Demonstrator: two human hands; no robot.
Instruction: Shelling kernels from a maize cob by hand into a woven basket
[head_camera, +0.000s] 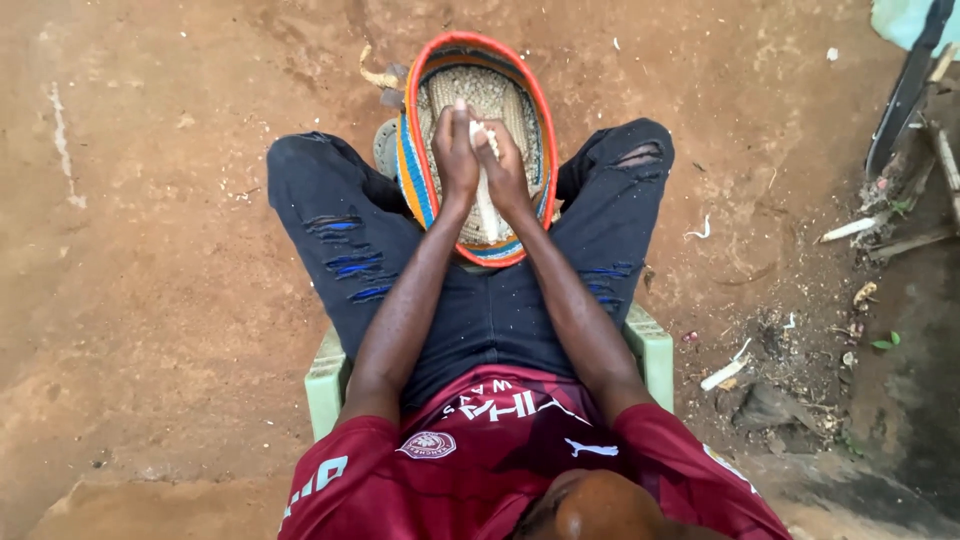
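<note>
Both my hands are pressed together over a pale maize cob (487, 205), which sticks out below my palms toward my lap. My left hand (456, 152) wraps the cob from the left, and my right hand (505, 165) closes on it from the right. They hover above a woven basket (412, 170) with a red rim and blue and orange bands, wedged between my knees. Loose pale kernels (483, 92) fill the basket's inside. The upper part of the cob is hidden by my fingers.
I sit on a light green plastic chair (325, 385) on bare reddish earth. A stripped cob (378, 76) lies behind the basket. Sticks, husk scraps and debris (850, 230) litter the ground to the right, beside a dark long object (905, 95).
</note>
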